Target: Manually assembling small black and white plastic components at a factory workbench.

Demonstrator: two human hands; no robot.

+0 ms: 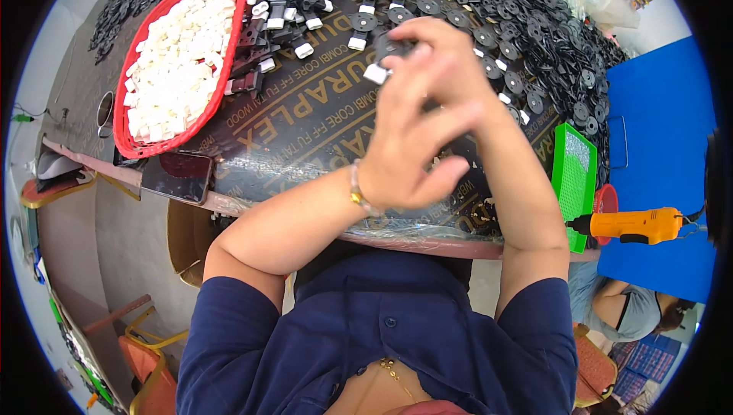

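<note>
A: Hands, quick. Clock centred on them, 12 away from the body.

B: Nearest, the left hand (405, 144): fingers spread wide, seems to hold nothing, lies across the view of the right hand (454, 64). That one's half curled at a black disc (393, 48), off its 10 o'clock side. Blur; can't tell if it's gripped.

A: Risks?

B: Crossed wrists could bump and jog the disc loose. White cap (375, 74) at the disc's 7 o'clock might come off if knocked. Beyond, a long reach to 12 could drag the laid-out discs (363, 22) askew.

A: Edges, room?

B: Worktop (305, 129) edge close at 6. Phone (177, 177) sits by it, between 8 and 9; a swung elbow could push it off. Green tray (560, 157) at 4, yellow driver (635, 226) farther that way, so right elbow's tight. Best bare stretch: 8 to 9, ending at the red basket (164, 146). Farther, 2 o'clock's blocked by the disc heap (546, 37).
</note>
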